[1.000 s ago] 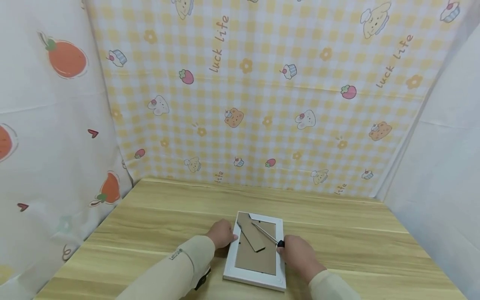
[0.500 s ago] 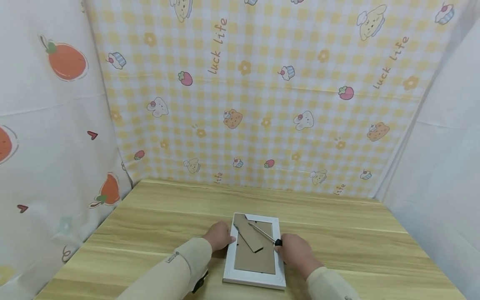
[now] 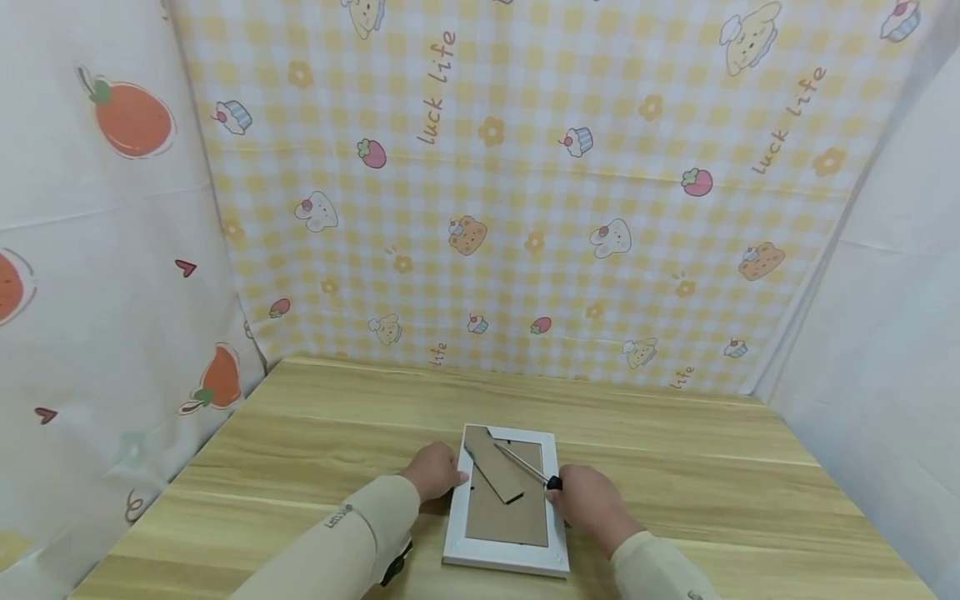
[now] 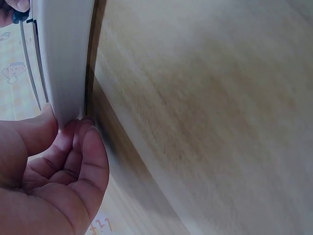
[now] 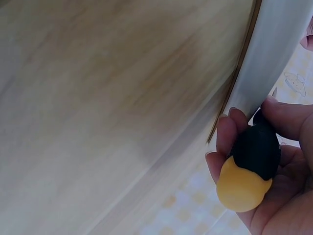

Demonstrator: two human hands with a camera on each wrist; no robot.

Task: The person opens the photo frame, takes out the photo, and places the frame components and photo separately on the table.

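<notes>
In the head view a white picture frame (image 3: 504, 556), back side up, is over the worktop (image 3: 337, 408), with the left hand (image 3: 433, 472) at its left edge and the right hand (image 3: 592, 500) pointing a screwdriver (image 3: 536, 471) across its back. In the left wrist view that grip pinches the frame; in the right wrist view the grip is clamped round the black-and-yellow handle

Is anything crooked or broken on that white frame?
The brown flap lies slanted across the white frame, reaching over its far left corner, so it looks crooked. It might just be the stand. Nothing looks clearly broken.
</notes>
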